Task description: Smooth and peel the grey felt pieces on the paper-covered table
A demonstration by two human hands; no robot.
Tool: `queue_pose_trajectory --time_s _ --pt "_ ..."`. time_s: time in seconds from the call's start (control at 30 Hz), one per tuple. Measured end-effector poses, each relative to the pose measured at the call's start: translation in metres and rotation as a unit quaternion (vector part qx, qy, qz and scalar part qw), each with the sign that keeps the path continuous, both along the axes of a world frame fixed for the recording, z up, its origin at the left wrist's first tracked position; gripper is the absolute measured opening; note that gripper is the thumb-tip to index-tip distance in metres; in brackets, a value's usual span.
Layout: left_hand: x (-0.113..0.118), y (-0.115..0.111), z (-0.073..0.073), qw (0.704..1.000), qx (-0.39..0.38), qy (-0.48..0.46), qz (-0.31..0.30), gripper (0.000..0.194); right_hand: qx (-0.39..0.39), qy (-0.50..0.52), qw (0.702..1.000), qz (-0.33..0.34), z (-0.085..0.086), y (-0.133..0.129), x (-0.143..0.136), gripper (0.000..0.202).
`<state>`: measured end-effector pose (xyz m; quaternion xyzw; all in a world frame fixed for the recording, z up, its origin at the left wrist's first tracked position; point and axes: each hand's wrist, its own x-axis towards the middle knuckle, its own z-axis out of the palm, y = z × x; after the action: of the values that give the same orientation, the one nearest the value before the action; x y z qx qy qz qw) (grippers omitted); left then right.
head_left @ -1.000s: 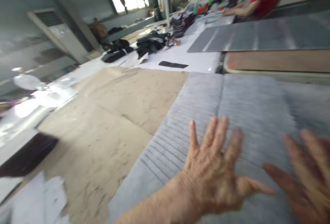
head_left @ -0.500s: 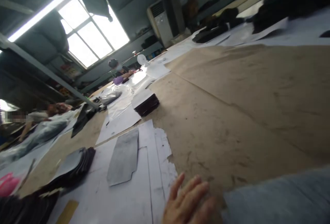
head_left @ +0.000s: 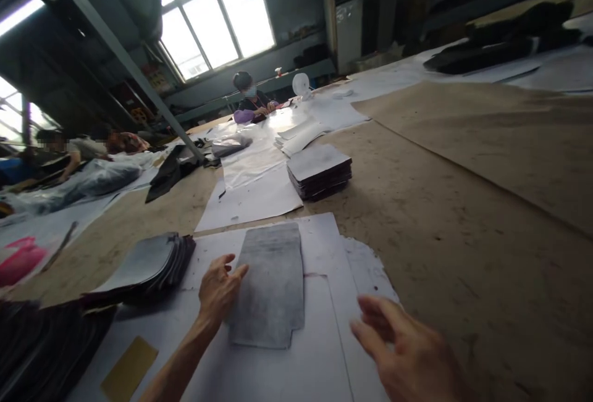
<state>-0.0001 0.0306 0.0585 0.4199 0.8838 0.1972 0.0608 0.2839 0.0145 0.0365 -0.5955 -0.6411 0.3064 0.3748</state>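
Grey piece (head_left: 269, 284) flat on white paper (head_left: 319, 328) on surface (head_left: 440, 260). Left hand (head_left: 217, 291) at its left edge, grip parted, contact unclear; right hand (head_left: 407, 346) beside paper's right edge, loosely curled, empty. Probably light, pliable; best held by opposite edges.

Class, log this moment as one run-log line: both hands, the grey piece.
left hand: at left edge of grey notched panel, contact unclear | right hand: right of panel, apart, open | panel: flat on white sheet

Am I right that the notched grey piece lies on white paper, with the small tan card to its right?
Not quite: the head view shows the tan card to the left of the notched grey piece, which lies on white paper.
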Motion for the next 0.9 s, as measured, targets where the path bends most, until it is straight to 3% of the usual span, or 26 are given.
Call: queue_pose_trajectory --time_s 0.13,0.3,0.63,0.9 --pt "-0.011 0.016 -0.006 0.999 -0.040 -0.028 0.007 0.047 -0.114 -0.103 0.988 0.012 0.025 0.057 -0.083 0.034" --pt "-0.017 0.026 -0.005 0.995 -0.081 -0.062 0.014 0.043 -0.130 -0.190 0.973 -0.003 0.030 0.081 -0.136 0.035" --pt "-0.027 0.034 -0.006 0.986 -0.134 -0.096 0.022 0.039 -0.227 -0.254 0.940 0.000 0.029 0.098 -0.147 0.027" --pt "-0.018 0.029 -0.007 0.991 -0.127 -0.049 0.000 0.024 -0.162 -0.324 0.932 -0.003 0.033 0.085 -0.154 0.024"
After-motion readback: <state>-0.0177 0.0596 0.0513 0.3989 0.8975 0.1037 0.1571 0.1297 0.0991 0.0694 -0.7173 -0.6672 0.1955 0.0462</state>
